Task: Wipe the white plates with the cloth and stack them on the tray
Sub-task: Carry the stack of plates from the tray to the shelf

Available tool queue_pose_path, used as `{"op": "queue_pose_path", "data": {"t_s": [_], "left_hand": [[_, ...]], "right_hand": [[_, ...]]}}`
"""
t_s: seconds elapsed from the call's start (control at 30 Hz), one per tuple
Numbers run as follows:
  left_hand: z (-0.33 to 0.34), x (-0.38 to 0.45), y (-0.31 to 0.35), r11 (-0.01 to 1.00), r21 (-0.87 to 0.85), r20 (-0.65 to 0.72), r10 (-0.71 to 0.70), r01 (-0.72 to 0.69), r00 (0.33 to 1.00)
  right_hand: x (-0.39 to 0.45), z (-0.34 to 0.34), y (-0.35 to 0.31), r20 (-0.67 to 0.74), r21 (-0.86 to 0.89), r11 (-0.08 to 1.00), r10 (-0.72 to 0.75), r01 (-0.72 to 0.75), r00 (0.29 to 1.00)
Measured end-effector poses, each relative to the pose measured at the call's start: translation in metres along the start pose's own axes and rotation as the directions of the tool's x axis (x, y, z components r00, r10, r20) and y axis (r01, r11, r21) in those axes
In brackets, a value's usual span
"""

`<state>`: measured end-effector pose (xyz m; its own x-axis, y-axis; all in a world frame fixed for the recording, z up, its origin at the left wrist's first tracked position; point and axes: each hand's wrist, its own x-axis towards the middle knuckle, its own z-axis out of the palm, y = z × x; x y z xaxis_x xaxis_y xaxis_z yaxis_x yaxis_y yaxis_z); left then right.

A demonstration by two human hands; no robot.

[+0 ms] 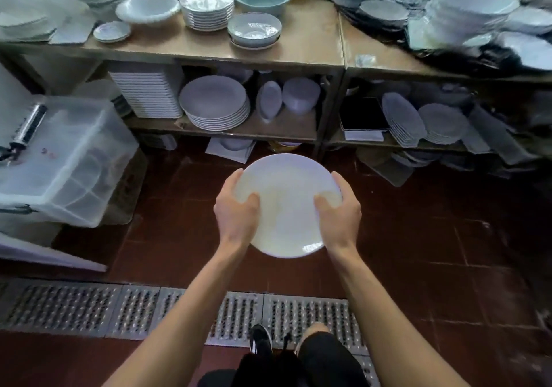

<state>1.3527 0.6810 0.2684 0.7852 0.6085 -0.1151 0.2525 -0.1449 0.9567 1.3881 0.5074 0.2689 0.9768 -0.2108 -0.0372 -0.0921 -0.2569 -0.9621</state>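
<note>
While both forearms reach forward over the grated floor drain (185,312), the round white ceramic plate (286,204) hangs in mid-air above the red tile floor (418,222), face up and tilted slightly toward the person; being round, it has no long axis. Left hand (236,210) and right hand (339,211) grip opposite rims, thumbs on top, fingers curled beneath, equally near. Neither cloth nor tray is visible. Beyond: wooden shelving (316,48), stacked crockery.

Cool, dim light falls from above on the upper shelf top (298,42), leaving the lower shelf and dark red floor (418,252) in shadow, a small glare shows on the white plate (286,207), and wide-angle bending and smeared blur spoil the right edge.
</note>
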Motion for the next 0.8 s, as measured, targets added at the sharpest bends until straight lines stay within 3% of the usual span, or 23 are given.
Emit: {"op": "queue_pose_path", "data": {"t_s": [0.3,0.8], "left_hand": [[0.109,0.119,0.048,0.999,0.009,0.067,0.043,-0.044,0.997],[0.264,0.283,0.12,0.999,-0.021,0.048,0.046,-0.045,0.998]], "right_hand": [[0.155,0.011,-0.002,-0.072,0.075,0.997,0.019,-0.014,0.997],[0.393,0.025,-0.031,-0.04,0.065,0.998,-0.002,0.004,0.999]]}}
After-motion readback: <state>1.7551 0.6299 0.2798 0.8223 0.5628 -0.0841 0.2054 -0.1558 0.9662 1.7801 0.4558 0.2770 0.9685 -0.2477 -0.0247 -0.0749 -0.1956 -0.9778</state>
